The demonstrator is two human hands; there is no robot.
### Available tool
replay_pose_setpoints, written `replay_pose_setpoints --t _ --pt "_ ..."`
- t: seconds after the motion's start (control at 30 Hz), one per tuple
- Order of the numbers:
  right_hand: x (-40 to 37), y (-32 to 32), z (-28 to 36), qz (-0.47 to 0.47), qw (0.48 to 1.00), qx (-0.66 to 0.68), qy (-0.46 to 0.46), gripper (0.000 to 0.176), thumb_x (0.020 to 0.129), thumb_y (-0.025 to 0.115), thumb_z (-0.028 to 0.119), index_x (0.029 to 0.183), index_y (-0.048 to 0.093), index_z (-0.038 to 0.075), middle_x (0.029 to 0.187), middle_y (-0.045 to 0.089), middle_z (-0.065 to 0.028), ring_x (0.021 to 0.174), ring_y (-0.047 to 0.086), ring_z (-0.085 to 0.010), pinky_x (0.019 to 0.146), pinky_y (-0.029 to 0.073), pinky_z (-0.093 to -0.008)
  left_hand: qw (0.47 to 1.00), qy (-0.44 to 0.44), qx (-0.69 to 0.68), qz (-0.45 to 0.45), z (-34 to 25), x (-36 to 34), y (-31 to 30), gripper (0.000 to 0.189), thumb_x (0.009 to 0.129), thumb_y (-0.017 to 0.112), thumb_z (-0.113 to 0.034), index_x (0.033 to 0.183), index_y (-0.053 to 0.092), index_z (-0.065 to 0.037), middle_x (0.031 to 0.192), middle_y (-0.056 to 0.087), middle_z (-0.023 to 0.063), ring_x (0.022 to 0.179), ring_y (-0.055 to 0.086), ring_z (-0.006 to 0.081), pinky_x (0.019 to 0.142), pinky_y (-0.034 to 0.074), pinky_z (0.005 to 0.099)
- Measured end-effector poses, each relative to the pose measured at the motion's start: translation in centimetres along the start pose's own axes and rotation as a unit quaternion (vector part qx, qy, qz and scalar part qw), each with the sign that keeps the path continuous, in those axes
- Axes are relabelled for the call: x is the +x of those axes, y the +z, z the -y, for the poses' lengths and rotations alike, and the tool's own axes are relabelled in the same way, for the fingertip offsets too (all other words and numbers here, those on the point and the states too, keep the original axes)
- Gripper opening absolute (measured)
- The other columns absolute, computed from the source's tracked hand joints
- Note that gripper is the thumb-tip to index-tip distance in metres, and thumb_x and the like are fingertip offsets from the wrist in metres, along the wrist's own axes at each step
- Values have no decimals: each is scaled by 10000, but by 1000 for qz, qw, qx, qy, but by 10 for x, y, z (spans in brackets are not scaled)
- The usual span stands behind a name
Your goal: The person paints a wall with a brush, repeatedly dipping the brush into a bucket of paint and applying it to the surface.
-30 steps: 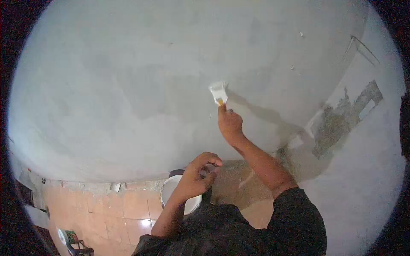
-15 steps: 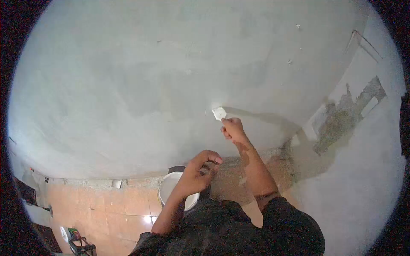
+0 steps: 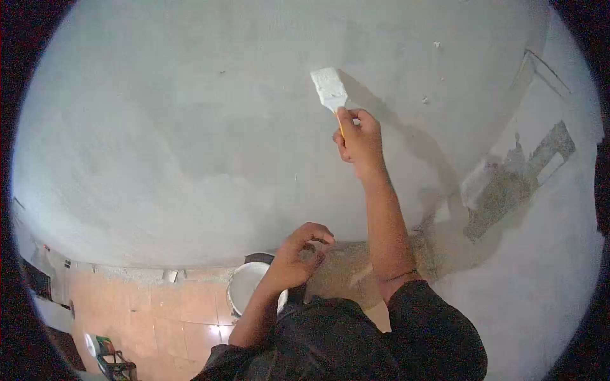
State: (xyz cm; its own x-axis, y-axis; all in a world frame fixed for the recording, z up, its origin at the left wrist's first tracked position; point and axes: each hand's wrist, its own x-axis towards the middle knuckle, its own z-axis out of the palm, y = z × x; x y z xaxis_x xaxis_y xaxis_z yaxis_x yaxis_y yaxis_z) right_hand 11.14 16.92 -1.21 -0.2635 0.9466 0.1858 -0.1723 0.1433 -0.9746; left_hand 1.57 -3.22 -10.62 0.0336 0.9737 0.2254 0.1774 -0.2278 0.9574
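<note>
Gripped by its yellow handle, a wide paintbrush [image 3: 330, 87] coated in white is in my right hand [image 3: 361, 138]. Its bristle end points up against the pale grey wall [image 3: 203, 140], and its shadow falls to the right. My left hand [image 3: 298, 257] hovers lower down, fingers loosely curled and apart from the thumb, with nothing visible in it. Beneath that hand stands a white bucket [image 3: 244, 286] holding pale paint. My left forearm covers part of the bucket.
Orange floor tiles [image 3: 168, 311] run along the wall's foot. A dark chair [image 3: 116, 363] with things on it stands at lower left. The right-hand wall [image 3: 508, 298] has a rough, bare grey patch [image 3: 508, 190]. Small white lumps [image 3: 425, 100] stick to the main wall.
My right hand has moved up the wall with the paintbrush, and the arm is more stretched. My left hand stays nearly in place above the bucket.
</note>
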Motion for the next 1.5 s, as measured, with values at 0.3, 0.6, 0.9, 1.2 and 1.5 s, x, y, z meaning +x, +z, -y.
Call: replay_pose_setpoints --t 0.3,0.6,0.9,1.2,1.5 --pt "7 -54 -161 36 993 -63 95 483 991 427 424 920 555 -36 529 503 -60 354 444 -129 347 385 -286 1000 -31 -1 2 25 35 25 267 810 561 51 1043 596 -75 1137 575 63 1075 555 198 838 475 321" --pt "-23 -74 -239 48 945 -34 322 565 983 406 472 880 595 -51 572 558 -94 363 510 -188 351 453 -346 999 -12 28 10 31 42 38 264 830 562 63 1071 581 -45 1076 581 75 1020 581 194 842 481 315" --pt "29 -81 -100 90 961 -75 251 443 966 471 412 834 596 8 509 460 20 336 315 -78 326 264 -239 999 -35 8 7 23 44 39 270 817 534 61 1051 584 -65 1101 579 66 1072 557 191 868 485 341" --pt "24 -54 16 86 982 -148 76 447 973 424 438 853 570 33 467 428 21 318 308 -71 305 236 -242 999 -14 37 -4 22 47 43 195 860 599 -4 1042 592 -72 1071 600 43 1000 586 178 813 475 311" --pt "37 -48 -200 80 971 -213 74 558 993 307 511 729 520 68 531 463 -23 404 436 -129 394 386 -299 998 -34 50 -23 38 40 40 200 844 606 9 1033 594 -57 1064 608 55 988 593 185 816 479 313"
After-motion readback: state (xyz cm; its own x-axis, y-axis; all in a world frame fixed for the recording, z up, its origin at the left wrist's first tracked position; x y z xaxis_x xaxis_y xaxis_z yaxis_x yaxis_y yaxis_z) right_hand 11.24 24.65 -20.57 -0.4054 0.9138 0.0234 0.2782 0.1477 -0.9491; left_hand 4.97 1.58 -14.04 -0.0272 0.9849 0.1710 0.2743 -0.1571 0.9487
